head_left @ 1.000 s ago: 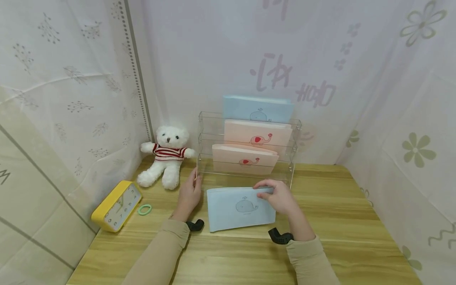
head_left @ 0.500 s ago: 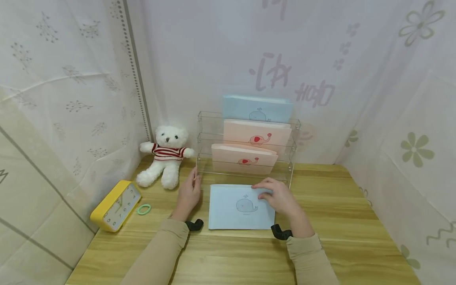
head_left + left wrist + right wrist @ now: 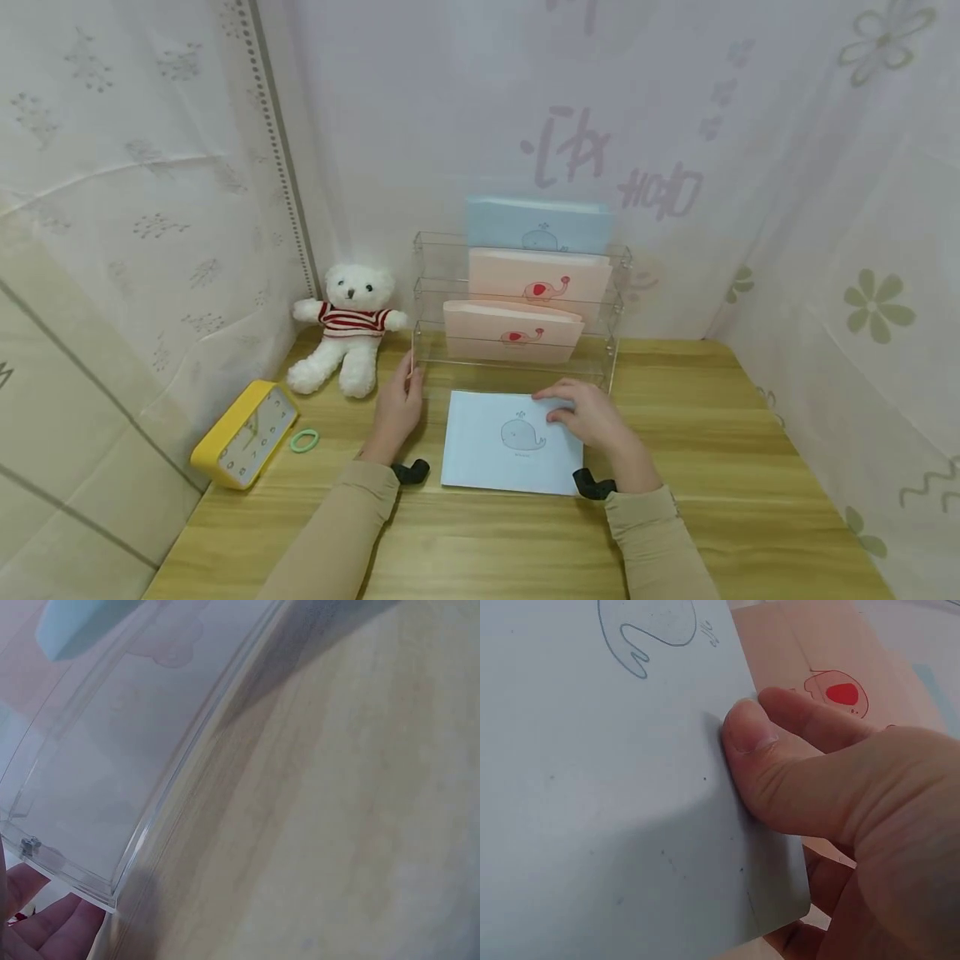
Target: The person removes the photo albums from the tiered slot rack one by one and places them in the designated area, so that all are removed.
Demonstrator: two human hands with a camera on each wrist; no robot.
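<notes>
A pale blue notebook with a whale drawn on its cover is in my right hand, in front of the rack. The right wrist view shows the thumb of that hand on the cover near the edge and the other fingers behind the notebook. My left hand grips the lower left side of a clear acrylic rack. Its fingers show past the corner of the rack's side panel in the left wrist view, where the notebook's blue corner hangs at the top.
The rack's tiers hold a blue notebook at the back and two pink elephant notebooks, one in the middle and one in front. On the left are a white teddy bear, a green ring and a yellow clock. Patterned curtains surround the table.
The notebook in my right hand has swung from tilted to squarer, its left edge shifting right and its cover turning upward. My left hand stays on the rack.
</notes>
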